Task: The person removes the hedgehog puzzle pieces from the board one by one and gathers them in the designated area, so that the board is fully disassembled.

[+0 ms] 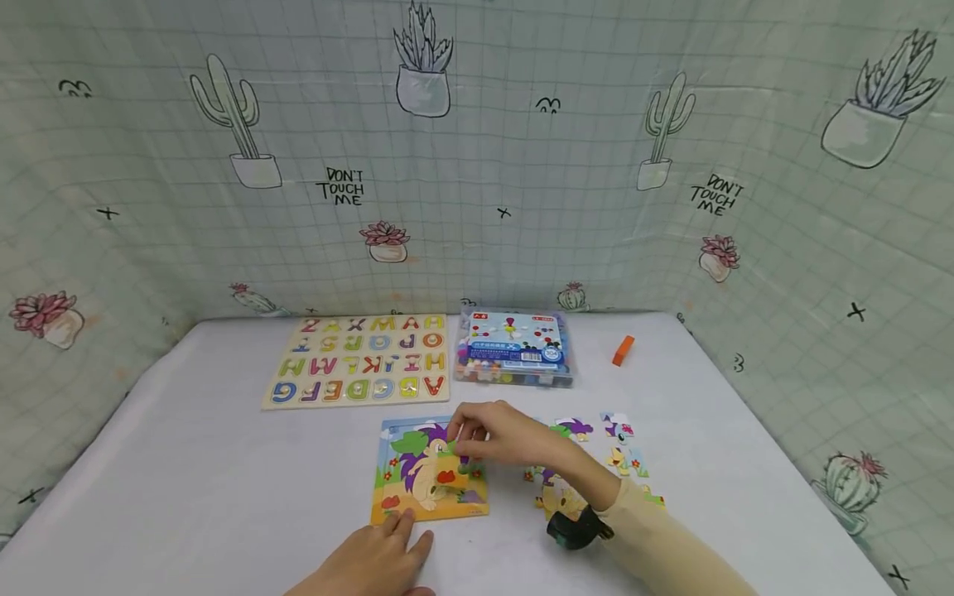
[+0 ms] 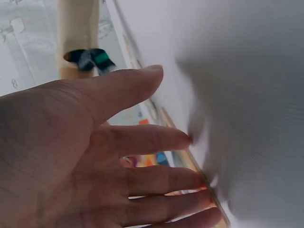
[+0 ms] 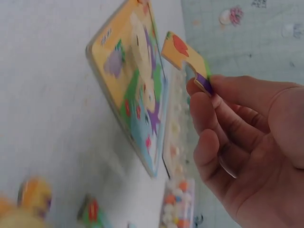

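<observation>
A puzzle board printed with a purple-spined hedgehog lies flat on the white table. Over its right part my right hand pinches a puzzle piece between thumb and fingers. That piece is yellow with a red patch, a curved notch and a purple edge, and it is raised above the board in the right wrist view. My left hand rests at the board's near edge, fingers extended, fingertips at the rim.
Loose puzzle pieces lie right of the board, partly behind my right forearm. Farther back are a wooden alphabet board, a clear plastic case of colourful beads and an orange block. A patterned cloth hangs behind the table.
</observation>
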Demonstrator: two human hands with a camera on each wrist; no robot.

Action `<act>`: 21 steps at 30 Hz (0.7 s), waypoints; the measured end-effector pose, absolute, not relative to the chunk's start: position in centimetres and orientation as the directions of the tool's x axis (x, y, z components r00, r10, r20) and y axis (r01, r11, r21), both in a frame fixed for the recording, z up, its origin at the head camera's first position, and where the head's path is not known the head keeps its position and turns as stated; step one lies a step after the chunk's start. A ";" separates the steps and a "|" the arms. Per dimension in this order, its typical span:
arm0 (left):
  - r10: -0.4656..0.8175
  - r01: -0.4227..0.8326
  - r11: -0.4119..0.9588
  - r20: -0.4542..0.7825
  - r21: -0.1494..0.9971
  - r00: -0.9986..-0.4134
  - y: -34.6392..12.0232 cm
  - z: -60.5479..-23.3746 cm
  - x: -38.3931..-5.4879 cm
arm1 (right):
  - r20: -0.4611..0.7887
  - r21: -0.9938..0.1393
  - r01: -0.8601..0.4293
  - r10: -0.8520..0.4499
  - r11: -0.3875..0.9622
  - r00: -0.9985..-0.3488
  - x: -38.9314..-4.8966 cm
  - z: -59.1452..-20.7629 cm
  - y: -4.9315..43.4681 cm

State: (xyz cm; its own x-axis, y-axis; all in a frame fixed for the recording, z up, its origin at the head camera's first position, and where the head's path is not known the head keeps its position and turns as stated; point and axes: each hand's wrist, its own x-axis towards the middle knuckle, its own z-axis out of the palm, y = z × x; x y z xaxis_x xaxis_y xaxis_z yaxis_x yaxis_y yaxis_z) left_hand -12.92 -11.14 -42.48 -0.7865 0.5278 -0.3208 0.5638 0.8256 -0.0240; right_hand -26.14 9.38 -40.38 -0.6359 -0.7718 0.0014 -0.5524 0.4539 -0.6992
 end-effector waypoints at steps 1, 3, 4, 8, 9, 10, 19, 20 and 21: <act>0.533 0.568 0.823 -0.319 -0.020 -0.784 -11.3 -42.6 -12.9 | 0.000 -0.699 -0.551 -0.770 0.457 -0.638 -26.1 -40.2 10.2; 0.541 0.575 0.818 -0.320 -0.017 -0.778 -11.5 -42.6 -13.0 | -0.008 -0.696 -0.546 -0.765 0.466 -0.644 -26.1 -39.8 12.0; 0.545 0.579 0.815 -0.318 -0.016 -0.776 -11.6 -42.6 -13.0 | -0.013 -0.694 -0.542 -0.761 0.474 -0.648 -26.0 -39.6 12.8; 0.537 0.561 0.827 -0.327 0.022 -0.778 -11.9 -42.2 -13.1 | -0.019 -0.684 -0.536 -0.745 0.496 -0.666 -25.8 -39.3 15.8; 0.530 0.549 0.835 -0.333 0.042 -0.780 -12.0 -42.0 -13.2 | -0.024 -0.682 -0.530 -0.741 0.503 -0.672 -25.7 -39.3 16.5; 0.525 0.540 0.840 -0.337 0.056 -0.782 -12.0 -41.9 -13.2 | -0.034 -0.686 -0.518 -0.733 0.512 -0.679 -25.6 -39.2 17.2; 0.506 0.497 0.859 -0.353 0.122 -0.787 -12.3 -41.8 -13.5 | -0.141 -0.690 -0.428 -0.689 0.584 -0.711 -24.0 -40.5 24.2; 0.508 0.499 0.858 -0.350 0.121 -0.787 -12.3 -41.8 -13.5 | -0.150 -0.697 -0.418 -0.688 0.583 -0.709 -23.8 -40.7 24.8; 0.509 0.499 0.858 -0.348 0.125 -0.788 -12.4 -41.9 -13.5 | -0.155 -0.705 -0.413 -0.693 0.577 -0.704 -23.6 -40.9 25.4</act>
State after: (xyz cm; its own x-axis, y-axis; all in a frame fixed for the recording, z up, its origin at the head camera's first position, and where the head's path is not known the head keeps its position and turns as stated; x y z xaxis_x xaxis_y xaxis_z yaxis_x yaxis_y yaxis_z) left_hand -13.54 -12.37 -41.86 -0.7877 0.5086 -0.3476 0.4988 0.8577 0.1245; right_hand -23.64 25.35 -40.90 -0.7039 -0.6932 -0.1549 -0.4131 0.5770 -0.7046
